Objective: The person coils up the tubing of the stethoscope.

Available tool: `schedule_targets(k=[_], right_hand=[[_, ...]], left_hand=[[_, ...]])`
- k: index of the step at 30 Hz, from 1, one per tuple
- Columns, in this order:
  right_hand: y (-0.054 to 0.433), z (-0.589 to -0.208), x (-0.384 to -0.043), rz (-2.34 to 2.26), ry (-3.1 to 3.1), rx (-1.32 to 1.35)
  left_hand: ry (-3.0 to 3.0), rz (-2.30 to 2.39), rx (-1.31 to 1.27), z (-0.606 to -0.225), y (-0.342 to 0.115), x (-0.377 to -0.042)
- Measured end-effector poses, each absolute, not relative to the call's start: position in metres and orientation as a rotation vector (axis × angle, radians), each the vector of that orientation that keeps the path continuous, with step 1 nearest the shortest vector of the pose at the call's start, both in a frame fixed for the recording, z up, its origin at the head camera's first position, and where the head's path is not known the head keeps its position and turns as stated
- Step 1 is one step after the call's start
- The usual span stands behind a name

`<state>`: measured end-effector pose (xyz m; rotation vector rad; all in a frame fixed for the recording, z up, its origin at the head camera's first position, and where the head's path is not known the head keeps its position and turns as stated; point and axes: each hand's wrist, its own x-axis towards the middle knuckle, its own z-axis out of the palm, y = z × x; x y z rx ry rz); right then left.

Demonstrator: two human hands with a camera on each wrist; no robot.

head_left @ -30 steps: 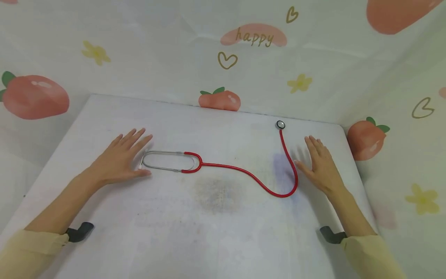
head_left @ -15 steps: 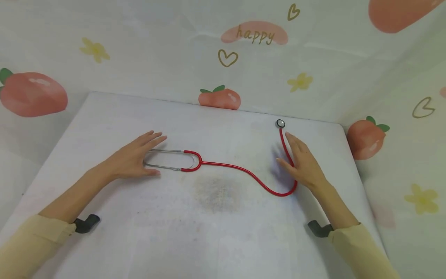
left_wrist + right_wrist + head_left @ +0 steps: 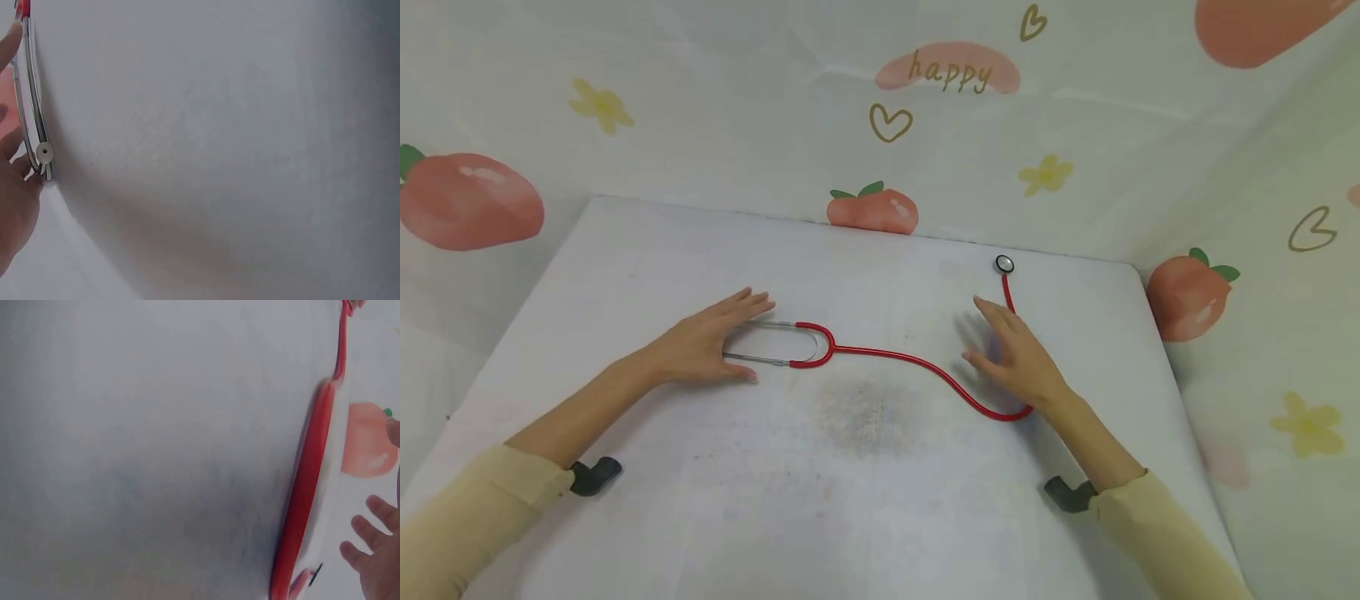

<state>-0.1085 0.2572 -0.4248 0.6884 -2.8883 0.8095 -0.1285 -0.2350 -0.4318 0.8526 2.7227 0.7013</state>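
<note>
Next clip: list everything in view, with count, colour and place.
Flat tabletop: one, white smudged grey, beneath both hands
Rubbery-looking stethoscope tubing: one, red, lying across the tabletop
Slim metal ear tubes: two, silvery, at the tubing's left end
Round black-rimmed chestpiece: one, silvery, near the far edge
Wrinkled printed backdrop: count unclear, mostly white, behind and beside the tabletop
Angled fittings: two, black, at the cuffs
Long sleeves: two, beige, on the forearms
Left hand: one, over the ear tubes
Right hand: one, over the tubing

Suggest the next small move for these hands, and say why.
I'd probably close the left hand gently round the stethoscope's metal ear tubes: its thumb and fingers span them without a visible grip, while the right hand hangs open over the red tubing.
</note>
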Motion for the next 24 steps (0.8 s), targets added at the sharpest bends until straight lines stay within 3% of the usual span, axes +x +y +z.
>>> schedule_targets(k=[24], right_hand=[[0.242,-0.447,-0.093,0.89,-2.997,0.833]], left_hand=[[2.769,0.725,1.124,-0.447,-0.239,-0.139]])
